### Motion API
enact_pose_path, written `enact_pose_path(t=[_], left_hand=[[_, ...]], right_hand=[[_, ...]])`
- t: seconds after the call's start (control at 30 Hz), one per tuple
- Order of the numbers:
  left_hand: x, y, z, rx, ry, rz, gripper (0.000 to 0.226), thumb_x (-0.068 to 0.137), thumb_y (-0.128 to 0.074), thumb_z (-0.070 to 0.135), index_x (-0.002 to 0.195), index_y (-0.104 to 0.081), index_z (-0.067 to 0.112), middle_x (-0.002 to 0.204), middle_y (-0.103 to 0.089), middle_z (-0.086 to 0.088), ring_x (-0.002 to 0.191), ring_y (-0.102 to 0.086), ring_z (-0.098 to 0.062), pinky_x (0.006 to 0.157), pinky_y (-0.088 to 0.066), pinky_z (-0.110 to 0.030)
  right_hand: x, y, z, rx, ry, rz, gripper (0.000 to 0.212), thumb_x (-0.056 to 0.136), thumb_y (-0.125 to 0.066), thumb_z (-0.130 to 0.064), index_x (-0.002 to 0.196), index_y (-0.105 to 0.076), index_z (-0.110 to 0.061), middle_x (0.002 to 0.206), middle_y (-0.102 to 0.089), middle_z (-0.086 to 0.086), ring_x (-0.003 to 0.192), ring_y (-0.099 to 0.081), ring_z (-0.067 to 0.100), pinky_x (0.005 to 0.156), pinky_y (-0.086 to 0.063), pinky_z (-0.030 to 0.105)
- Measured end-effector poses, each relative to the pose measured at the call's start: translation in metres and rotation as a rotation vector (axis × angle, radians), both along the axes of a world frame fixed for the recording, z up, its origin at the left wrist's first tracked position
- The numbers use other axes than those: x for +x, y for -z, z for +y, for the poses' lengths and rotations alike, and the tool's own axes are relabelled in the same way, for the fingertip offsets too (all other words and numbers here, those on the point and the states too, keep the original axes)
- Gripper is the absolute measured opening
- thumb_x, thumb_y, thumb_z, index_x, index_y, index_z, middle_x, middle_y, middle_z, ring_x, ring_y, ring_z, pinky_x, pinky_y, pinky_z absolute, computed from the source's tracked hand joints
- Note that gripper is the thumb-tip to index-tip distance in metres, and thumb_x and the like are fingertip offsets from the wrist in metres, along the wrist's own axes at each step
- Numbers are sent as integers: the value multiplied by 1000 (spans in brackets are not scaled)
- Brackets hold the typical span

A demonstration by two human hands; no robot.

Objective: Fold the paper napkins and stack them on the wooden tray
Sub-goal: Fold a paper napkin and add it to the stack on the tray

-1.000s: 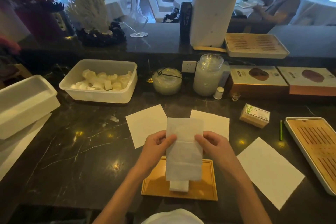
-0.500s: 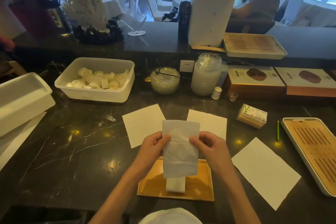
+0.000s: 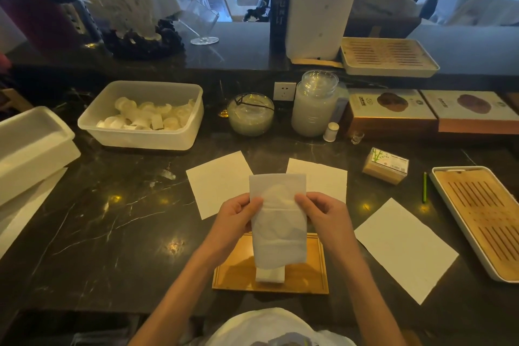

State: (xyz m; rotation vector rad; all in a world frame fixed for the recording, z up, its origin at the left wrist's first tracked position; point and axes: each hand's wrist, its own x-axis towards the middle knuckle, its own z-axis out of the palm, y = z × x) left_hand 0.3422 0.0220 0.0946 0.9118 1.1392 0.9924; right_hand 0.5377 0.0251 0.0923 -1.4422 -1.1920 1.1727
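Observation:
I hold a white paper napkin (image 3: 278, 222), folded into a tall strip, upright above the wooden tray (image 3: 236, 275). My left hand (image 3: 238, 219) pinches its left edge and my right hand (image 3: 323, 213) pinches its right edge, both at mid-height. On the tray, partly hidden behind the held napkin, lies a small folded napkin (image 3: 269, 275). Three unfolded napkins lie flat on the dark counter: one behind my left hand (image 3: 216, 180), one behind my right hand (image 3: 323, 177), and one to the right (image 3: 404, 250).
A slatted bamboo tray in a white frame (image 3: 486, 219) sits at the right edge, with a green pencil (image 3: 424, 187) and a small box (image 3: 386, 166) beside it. Behind are a plastic tub (image 3: 146, 132), a glass bowl (image 3: 250, 115), a jar (image 3: 314, 104) and flat boxes (image 3: 393, 118).
The napkin's hanging lower part has shortened as its bottom end came up a little. My hands keep their grip at the same spot over the tray.

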Motion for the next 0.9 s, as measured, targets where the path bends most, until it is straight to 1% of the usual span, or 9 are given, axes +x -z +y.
enact_pose_path(t=[0.13, 0.2, 0.27, 0.33, 0.43, 0.57, 0.67, 0.73, 0.9], left_hand=[[1, 0, 0, 7, -36, -8, 21, 97, -58, 34, 96, -78, 35, 104, -79, 4, 99, -76, -17, 69, -63, -28], [2, -1, 1, 23, -71, -6, 23, 100, -56, 30, 95, -78, 35, 103, -79, 4, 98, -76, -18, 68, -63, -29], [1, -1, 2, 33, -94, 4, 22, 100, -56, 29, 95, -77, 34, 103, -78, 4, 98, -76, -18, 69, -63, -30], [2, -1, 3, 35, -98, 18, 20, 100, -57, 29, 96, -76, 33, 103, -78, 5, 99, -76, -18, 70, -64, -31], [2, 0, 4, 19, -79, 21, 16, 99, -57, 29, 101, -73, 31, 102, -78, 7, 100, -76, -16, 71, -64, -30], [-1, 2, 4, 5, -20, 43, 16, 99, -59, 24, 109, -68, 32, 105, -78, 13, 101, -75, -11, 70, -62, -26], [-2, 4, 6, 8, -12, 57, 17, 100, -57, 21, 110, -67, 30, 105, -78, 14, 101, -75, -9, 70, -62, -25], [-3, 5, 8, 9, -43, 61, 16, 100, -57, 23, 110, -68, 28, 106, -78, 12, 101, -75, -11, 72, -63, -28], [-7, 7, 15, 8, -138, 71, 16, 99, -58, 27, 111, -67, 25, 106, -77, 9, 100, -76, -13, 79, -64, -38]], right_hand=[[2, -3, -1, -89, -46, 62, 45, 83, -52, -61, 93, -76, -24, 88, -78, -12, 84, -75, 5, 62, -59, 14], [4, -1, -3, -116, -100, 84, 38, 83, -57, -59, 93, -76, -27, 90, -77, -16, 87, -75, 5, 63, -59, 15], [5, 3, -4, -110, -117, 77, 22, 88, -64, -46, 95, -76, -29, 91, -77, -17, 90, -74, 6, 66, -60, 17], [6, 8, -4, -112, -107, 73, 14, 93, -66, -37, 96, -76, -27, 92, -77, -15, 92, -74, 7, 68, -61, 20], [5, 9, -4, -138, -104, 100, 14, 95, -65, -35, 93, -77, -29, 92, -77, -13, 90, -74, 7, 70, -63, 23], [6, 6, -3, -153, -80, 142, 19, 95, -65, -35, 83, -79, -39, 90, -78, -14, 89, -74, 7, 64, -61, 19], [7, 6, -3, -193, -77, 168, 16, 94, -63, -41, 92, -78, -35, 94, -79, -13, 91, -75, 9, 65, -61, 19], [11, 4, -5, -236, -165, 180, 15, 94, -64, -41, 94, -79, -39, 98, -79, -14, 93, -75, 8, 66, -60, 19], [19, 13, -12, -316, -295, 63, 17, 91, -73, -27, 104, -75, -38, 100, -78, -22, 94, -74, 0, 65, -58, 14]])
